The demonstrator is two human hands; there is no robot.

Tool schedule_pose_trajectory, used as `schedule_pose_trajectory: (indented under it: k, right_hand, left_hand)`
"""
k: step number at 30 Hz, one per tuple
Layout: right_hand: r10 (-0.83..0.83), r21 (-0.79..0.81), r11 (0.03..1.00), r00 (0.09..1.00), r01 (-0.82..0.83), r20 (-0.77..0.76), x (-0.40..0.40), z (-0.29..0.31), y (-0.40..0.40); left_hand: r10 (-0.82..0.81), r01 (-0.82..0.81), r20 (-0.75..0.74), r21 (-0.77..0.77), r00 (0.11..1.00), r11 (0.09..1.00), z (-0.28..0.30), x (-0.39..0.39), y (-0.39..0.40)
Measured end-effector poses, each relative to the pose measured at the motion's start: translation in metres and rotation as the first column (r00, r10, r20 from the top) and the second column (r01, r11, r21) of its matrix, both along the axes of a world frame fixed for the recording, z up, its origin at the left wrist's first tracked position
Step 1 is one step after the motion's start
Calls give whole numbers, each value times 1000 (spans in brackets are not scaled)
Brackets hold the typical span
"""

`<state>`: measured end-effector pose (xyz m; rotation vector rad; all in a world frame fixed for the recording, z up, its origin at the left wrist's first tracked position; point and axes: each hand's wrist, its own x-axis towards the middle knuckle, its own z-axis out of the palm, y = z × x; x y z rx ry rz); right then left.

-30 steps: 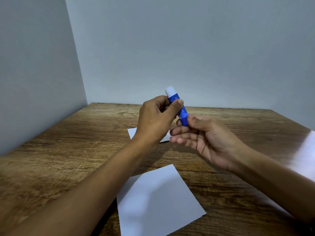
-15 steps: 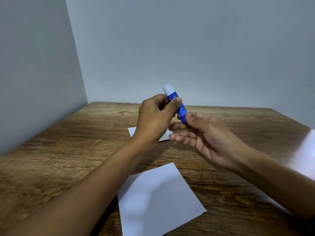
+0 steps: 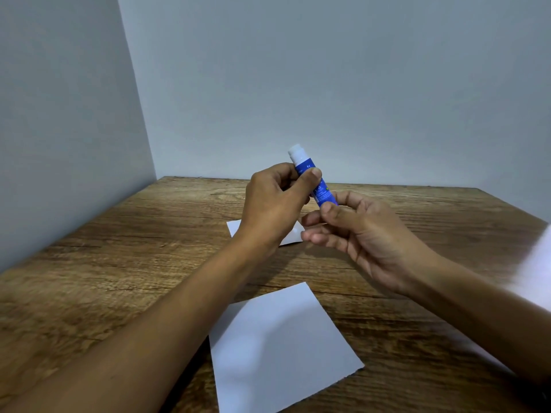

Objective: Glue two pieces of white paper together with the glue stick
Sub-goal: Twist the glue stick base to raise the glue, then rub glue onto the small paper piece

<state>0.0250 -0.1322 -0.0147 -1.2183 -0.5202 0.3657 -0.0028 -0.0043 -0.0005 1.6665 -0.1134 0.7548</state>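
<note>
Plain grey walls met in a corner at the left, over a wood-grain tabletop point(image 3: 119, 242) that filled the lower frame; a bright blurred patch at the right edge could not be identified. Going left to right: the left hand point(image 3: 274, 204) was raised above the tabletop, its grip closed on the upper blue barrel of the glue stick point(image 3: 313, 180), thumb pressed across the front. The stick tilted, white end up and away from the person, blue end low. Whether that white end was cap or twist base could not be told. The right hand point(image 3: 357, 231) pinched the lower end between thumb and fingertips, remaining fingers loosely spread beneath. A two-handed hold like this probably served to pull or twist the stick open, one hand steadying while the other worked. The small white paper piece point(image 3: 234, 229) lay flat on the tabletop below the hands, mostly hidden by the left wrist. The larger white paper sheet point(image 3: 283, 344) lay nearer the person, well apart from the small one, likely kept clear for gluing. No glue seemed applied yet.
</note>
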Motion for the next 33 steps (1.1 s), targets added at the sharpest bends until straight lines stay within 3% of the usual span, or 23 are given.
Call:
schedule_pose_trajectory:
  k: [8,14,16,18,19,21,24,29,33]
  right_hand:
    - [44,15,999,998,-43,-51,-1,3,-2]
    - [-107,64,992,994,106,15,0,4,-2]
    - [-194,82,978,981,192,21,2,6,-4]
    - [-281,77,958,959,277,44,4,8,-7]
    - [-318,73,947,946,314,58,6,9,-8]
    - [-383,68,923,920,379,82,8,10,-10]
    - [-456,65,890,882,451,123,10,13,-12]
    - [-460,69,887,863,456,208,8,19,-15]
    - [-391,-15,901,827,433,404,8,19,-12]
  left_hand:
    - [-50,49,-30,-17,998,999,1,2,2]
    - [-258,255,-132,-41,957,966,-5,8,4]
    - [-221,228,-196,9,955,974,-6,10,9]
    - [-27,81,-276,185,961,979,-8,15,16]
    - [112,-4,-300,338,947,941,-11,17,20]
    - [337,-60,-305,656,891,753,-19,20,28]
    - [455,38,-316,852,832,523,-27,21,34]
    - [426,105,-325,880,844,464,-22,17,29]
    - [348,196,-365,878,863,437,-18,16,24]
